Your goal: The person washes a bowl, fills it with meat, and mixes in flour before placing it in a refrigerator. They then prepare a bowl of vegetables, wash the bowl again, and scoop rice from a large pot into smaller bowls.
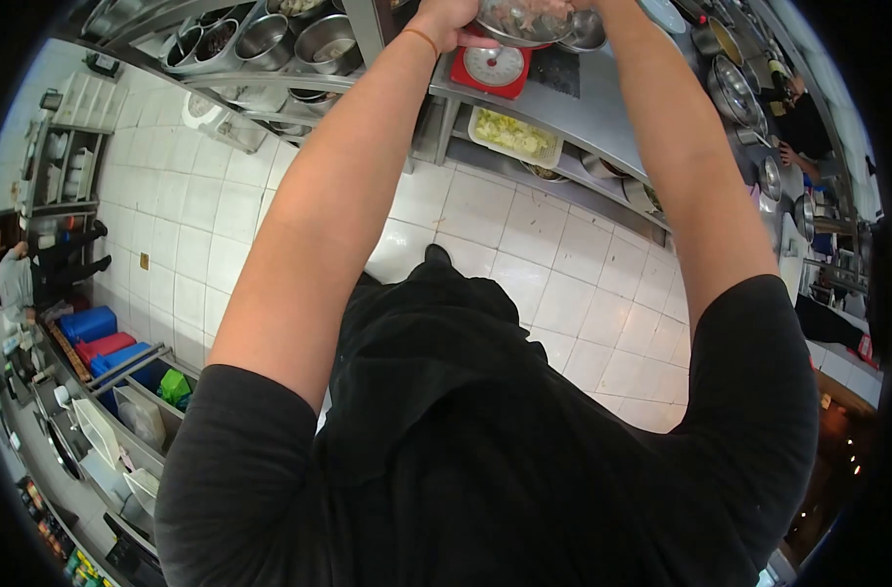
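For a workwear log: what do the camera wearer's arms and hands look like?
Both short sleeves are blackish; below them, the left arm and right arm are bare. The ungloved left hand has a thin orange-brown band at its wrist. The right hand is barely, if at all, in frame.

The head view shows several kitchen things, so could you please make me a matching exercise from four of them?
1. scale
2. pale basket
3. bowl
4. red container

A. between two blue containers
B. under the counter
C. has a round dial
D. contains pinkish food

Pairs: 1-C, 2-B, 3-D, 4-A.
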`<state>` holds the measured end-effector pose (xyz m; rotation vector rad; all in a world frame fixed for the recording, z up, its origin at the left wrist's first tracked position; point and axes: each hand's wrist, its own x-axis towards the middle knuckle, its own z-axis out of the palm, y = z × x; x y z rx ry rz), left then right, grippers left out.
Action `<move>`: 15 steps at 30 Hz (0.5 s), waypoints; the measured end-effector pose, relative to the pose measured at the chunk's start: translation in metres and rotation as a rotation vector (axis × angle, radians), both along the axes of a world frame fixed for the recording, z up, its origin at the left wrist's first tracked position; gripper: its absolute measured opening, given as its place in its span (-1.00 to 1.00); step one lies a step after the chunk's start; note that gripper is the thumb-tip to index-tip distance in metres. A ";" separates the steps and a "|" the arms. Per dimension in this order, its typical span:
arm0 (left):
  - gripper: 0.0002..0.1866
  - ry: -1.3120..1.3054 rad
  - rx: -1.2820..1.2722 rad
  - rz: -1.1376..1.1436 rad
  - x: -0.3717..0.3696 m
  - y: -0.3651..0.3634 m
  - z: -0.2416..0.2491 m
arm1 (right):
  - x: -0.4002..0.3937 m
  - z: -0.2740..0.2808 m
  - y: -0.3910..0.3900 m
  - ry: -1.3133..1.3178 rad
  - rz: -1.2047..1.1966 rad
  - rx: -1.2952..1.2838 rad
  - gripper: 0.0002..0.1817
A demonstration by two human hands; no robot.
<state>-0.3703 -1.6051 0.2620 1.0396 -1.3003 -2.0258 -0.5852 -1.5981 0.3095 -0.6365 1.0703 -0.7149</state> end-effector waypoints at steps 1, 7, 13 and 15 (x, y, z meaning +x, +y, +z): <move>-0.74 0.004 -0.005 -0.005 -0.003 0.000 -0.006 | -0.017 -0.027 -0.014 0.004 -0.005 -0.005 -0.78; -0.65 0.039 -0.080 0.086 -0.017 0.004 -0.005 | 0.047 -0.032 0.015 1.153 0.154 -0.350 -0.62; -0.65 -0.047 -0.133 -0.005 -0.012 0.004 0.000 | 0.045 -0.048 -0.001 1.544 0.269 -0.592 -0.59; -0.66 -0.064 -0.097 -0.008 -0.014 0.002 -0.001 | 0.046 -0.045 0.000 1.654 0.336 -0.627 -0.56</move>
